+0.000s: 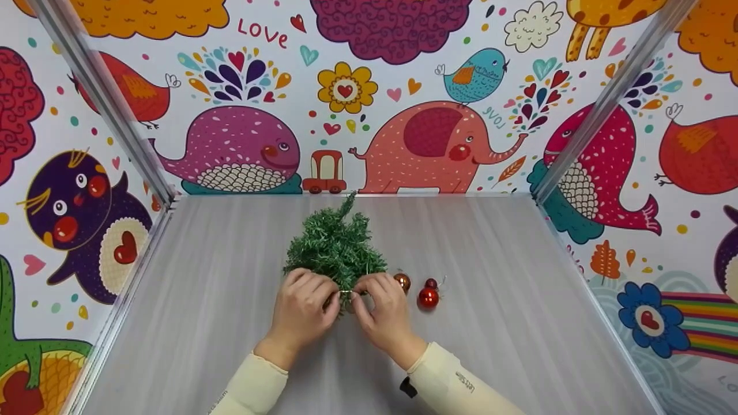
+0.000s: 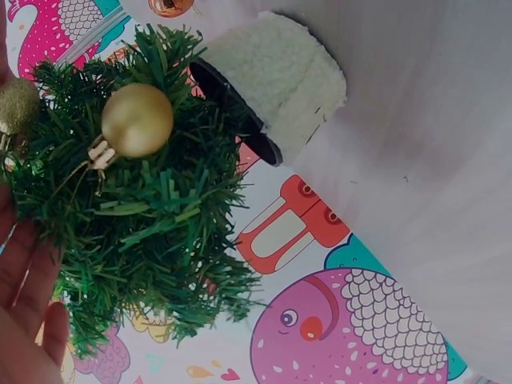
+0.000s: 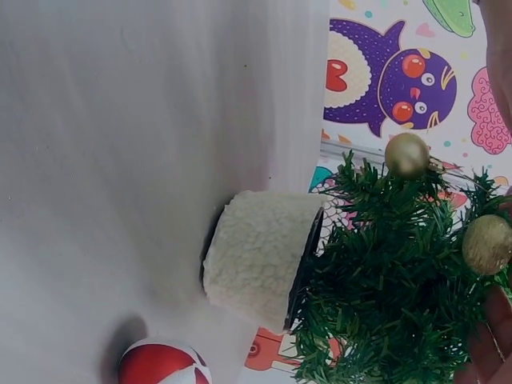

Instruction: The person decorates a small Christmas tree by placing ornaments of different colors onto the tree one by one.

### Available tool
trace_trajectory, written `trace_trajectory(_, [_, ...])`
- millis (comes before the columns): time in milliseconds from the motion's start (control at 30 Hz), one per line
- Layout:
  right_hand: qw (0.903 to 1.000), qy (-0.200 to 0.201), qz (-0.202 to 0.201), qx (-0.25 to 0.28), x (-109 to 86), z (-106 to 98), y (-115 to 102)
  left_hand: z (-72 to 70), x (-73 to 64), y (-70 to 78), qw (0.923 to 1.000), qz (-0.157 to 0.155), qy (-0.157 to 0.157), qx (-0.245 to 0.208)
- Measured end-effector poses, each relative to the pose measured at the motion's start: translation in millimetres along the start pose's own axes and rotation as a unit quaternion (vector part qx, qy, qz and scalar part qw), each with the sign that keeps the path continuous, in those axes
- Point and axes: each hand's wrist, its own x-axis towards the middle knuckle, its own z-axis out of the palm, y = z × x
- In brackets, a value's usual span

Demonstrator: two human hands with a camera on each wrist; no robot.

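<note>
A small green artificial Christmas tree (image 1: 334,242) stands in front of me in a white fuzzy pot (image 2: 276,80). At its near side my left hand (image 1: 305,305) and right hand (image 1: 383,305) face each other, thumbs and fingers pinching a thin gold cord (image 1: 345,291) between them. A smooth gold ball (image 2: 138,120) hangs on the branches in the left wrist view. Close to the fingers is a glittery gold ball (image 3: 488,244), seen in the right wrist view. The head view has both gold balls hidden behind the hands.
Right of the tree, on the grey table (image 1: 507,346), lie a shiny red ball (image 1: 428,298), a small dark red ball (image 1: 431,283) and an orange-red ball (image 1: 402,282) partly behind my right hand. Cartoon-printed walls (image 1: 403,75) enclose the table's back and sides.
</note>
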Motion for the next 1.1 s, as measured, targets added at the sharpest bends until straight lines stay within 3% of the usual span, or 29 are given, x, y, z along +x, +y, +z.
trace_trajectory(600, [0.9995, 0.028, 0.007, -0.011, 2.1, 1.8, 0.3, 2.3, 1.1, -1.3, 0.9999, -0.012, -0.006, -0.001])
trace_trajectory(1100, [0.9993, 0.024, 0.027, -0.01, 3.6, 1.5, -3.6, 4.3, 1.5, 0.3, 0.9995, -0.022, 0.018, -0.015])
